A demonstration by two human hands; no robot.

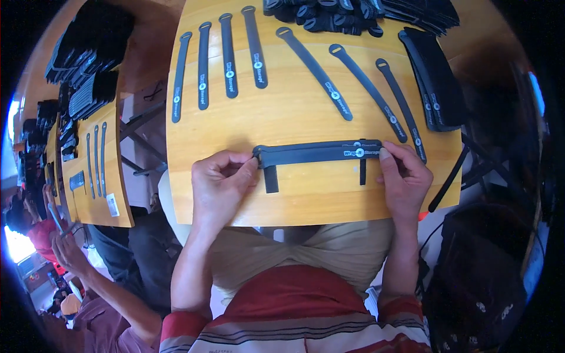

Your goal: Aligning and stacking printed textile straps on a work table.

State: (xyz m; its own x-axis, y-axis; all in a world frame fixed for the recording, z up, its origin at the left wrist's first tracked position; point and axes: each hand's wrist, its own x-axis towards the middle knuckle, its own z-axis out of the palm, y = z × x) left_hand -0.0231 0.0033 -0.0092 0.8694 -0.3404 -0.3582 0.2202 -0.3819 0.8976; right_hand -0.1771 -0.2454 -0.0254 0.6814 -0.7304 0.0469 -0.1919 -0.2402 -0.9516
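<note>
A small stack of dark grey cable straps (312, 154) with white printing lies level near the table's front edge. My left hand (226, 182) pinches its slotted end between thumb and fingers. At the printed end, my right hand (406, 176) grips it with the thumb on top. From under the stack two short black strips stick out toward me, one strip (271, 180) beside my left hand and another strip (362, 172) beside my right. The strips' other ends are mostly hidden by the straps.
Several single straps (228, 56) lie apart at the back left, and three more straps (368, 93) slant at the right. A strap bundle (434, 82) and a black pile (323, 16) lie beyond. One black strip (449, 179) crosses the right edge. At left, a co-worker's arm (112, 291) reaches toward another table (120, 206).
</note>
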